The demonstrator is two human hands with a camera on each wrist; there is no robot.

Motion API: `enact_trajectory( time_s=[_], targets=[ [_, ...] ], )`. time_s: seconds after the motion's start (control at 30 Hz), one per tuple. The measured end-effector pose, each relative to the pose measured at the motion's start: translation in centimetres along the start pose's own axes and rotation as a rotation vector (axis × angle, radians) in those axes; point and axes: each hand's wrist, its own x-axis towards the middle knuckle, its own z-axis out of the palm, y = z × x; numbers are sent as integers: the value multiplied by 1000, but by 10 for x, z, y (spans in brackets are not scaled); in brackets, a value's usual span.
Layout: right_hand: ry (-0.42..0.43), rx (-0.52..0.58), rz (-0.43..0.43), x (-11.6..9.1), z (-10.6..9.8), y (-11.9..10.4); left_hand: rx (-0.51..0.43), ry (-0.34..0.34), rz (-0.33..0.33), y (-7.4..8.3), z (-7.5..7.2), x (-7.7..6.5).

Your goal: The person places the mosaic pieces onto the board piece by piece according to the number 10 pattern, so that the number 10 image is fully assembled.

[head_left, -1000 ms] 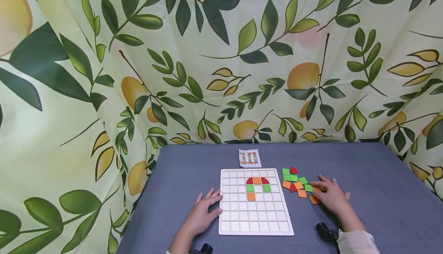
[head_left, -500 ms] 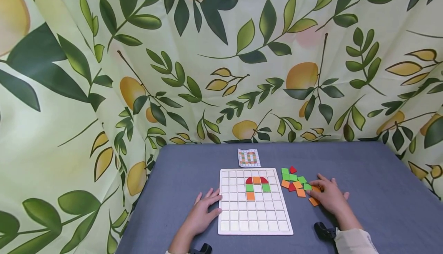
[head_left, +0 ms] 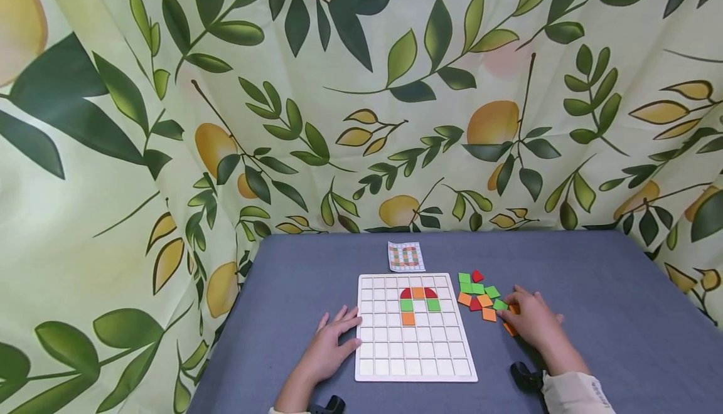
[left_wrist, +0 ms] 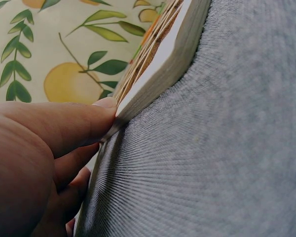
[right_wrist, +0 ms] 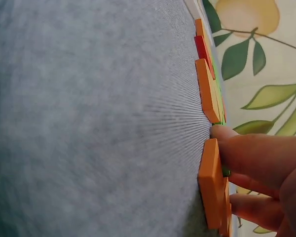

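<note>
A white grid board (head_left: 415,360) lies flat, with red, orange and green tiles in some cells near its upper right. My left hand (head_left: 329,351) rests at the board's left edge, fingers extended and thumb (left_wrist: 106,103) touching the rim. To the board's right, my right hand (head_left: 533,320) reaches into a loose group of tiles. Its thumb and fingers pinch a green tile (head_left: 499,305) at the edges; most of that tile is hidden by the thumb in the right wrist view. An orange tile (right_wrist: 211,185) stands close beside the thumb, partly under the hand in the head view.
A small card (head_left: 406,257) with a coloured grid pattern lies behind the board. Several green, red and orange tiles (head_left: 489,315) are spread between the board and my right hand. A leaf-and-fruit patterned curtain (head_left: 361,150) rises beyond the blue-grey table (head_left: 305,276).
My right hand has shifted slightly left, its thumb closing in on the green tile. The left hand and the board stay put; the view itself has drifted slightly.
</note>
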Motion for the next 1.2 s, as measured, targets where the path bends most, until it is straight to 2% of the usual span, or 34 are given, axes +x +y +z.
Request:
enact_trajectory(
  time_s=[0.17,0.33,0.43,0.57,0.67,0.77,0.9,1.03,1.2],
  targets=[
    [16,1,10,-4,0,1,3,-10,-4,1,0,0],
    [77,11,22,-8,1,2,-8,-18,-12,2,1,0],
    [141,18,-40,-14,6,-4,-13,-22,-17,2,1,0],
    [190,84,-197,-22,16,-23,-11,-17,-22,3,1,1],
    [159,132,-292,-28,26,-44,-8,-14,-26,3,0,2],
    [94,152,-335,-34,37,-64,5,-8,-23,3,-1,1],
    [22,166,-378,-38,54,-84,49,3,17,4,-1,-2],
    [12,139,-440,-38,66,-95,79,5,57,4,1,-3],
    [12,95,-477,-39,76,-103,78,10,65,4,2,-2]
  ],
)
